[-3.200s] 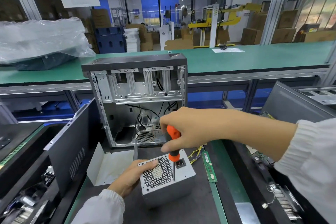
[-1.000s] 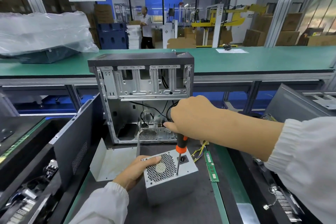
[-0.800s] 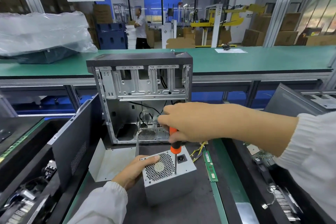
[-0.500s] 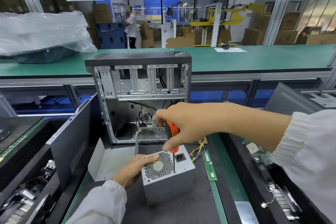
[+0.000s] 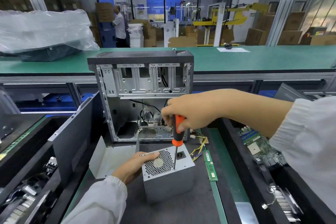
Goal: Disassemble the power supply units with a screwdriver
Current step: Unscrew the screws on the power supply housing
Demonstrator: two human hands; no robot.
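A grey power supply unit [image 5: 168, 178] stands on the dark mat with its fan grille and power socket facing up. My left hand [image 5: 133, 166] grips its left edge, thumb lying on the top rim. My right hand [image 5: 189, 114] holds the orange and black handle of a screwdriver [image 5: 176, 137] upright. The shaft's tip rests on the unit's top face between the grille and the socket, near the front edge. Yellow wires [image 5: 199, 146] trail from the unit's far right side.
An open computer case [image 5: 143, 94] stands just behind the unit, a bent metal plate [image 5: 105, 158] left of it. A green memory stick [image 5: 210, 164] lies to the right. Bins with a side panel [image 5: 72, 143] on the left and circuit boards [image 5: 258, 148] on the right flank the mat.
My right hand has kept shifting its grip and turning on the screwdriver handle while the tip stayed on the unit's top. My left hand has held the unit still. A person in the background walked left.
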